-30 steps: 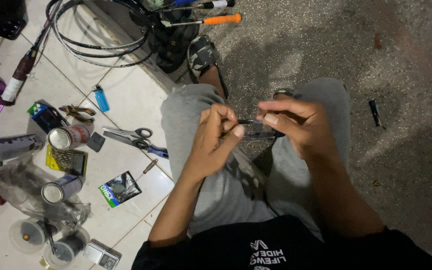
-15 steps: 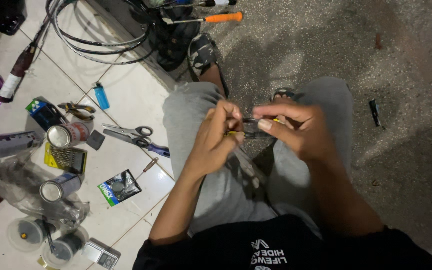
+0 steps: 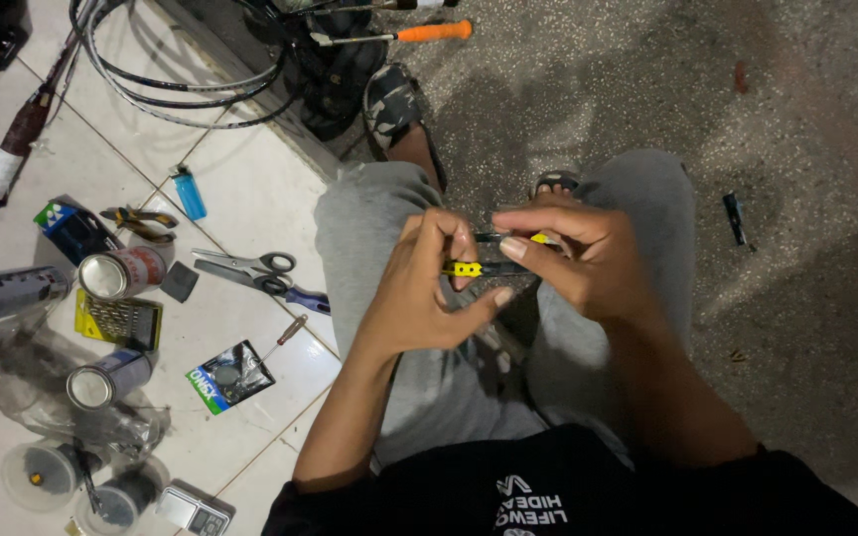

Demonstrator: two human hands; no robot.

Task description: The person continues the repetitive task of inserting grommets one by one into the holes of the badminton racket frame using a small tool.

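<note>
My left hand [image 3: 427, 288] and my right hand [image 3: 578, 260] meet above my lap, both pinching a small black part with yellow pieces [image 3: 479, 266]. The left thumb and fingers grip its yellow end; the right fingers hold the other end, where another yellow bit shows. I sit with grey trousers [image 3: 369, 228] and sandals on a speckled floor. Most of the small part is hidden by my fingers.
On the white tiles to my left lie scissors [image 3: 250, 268], a blue lighter [image 3: 189, 192], pliers [image 3: 139, 220], several tins [image 3: 123, 273], a small packet [image 3: 230, 375], a pocket scale [image 3: 194, 511] and racket frames [image 3: 151, 84]. An orange-handled tool [image 3: 419, 33] lies ahead. A small black item [image 3: 734, 218] lies right.
My hands have drawn closer and turned the small part, so its yellow pieces now show between my fingers. The view has shifted slightly.
</note>
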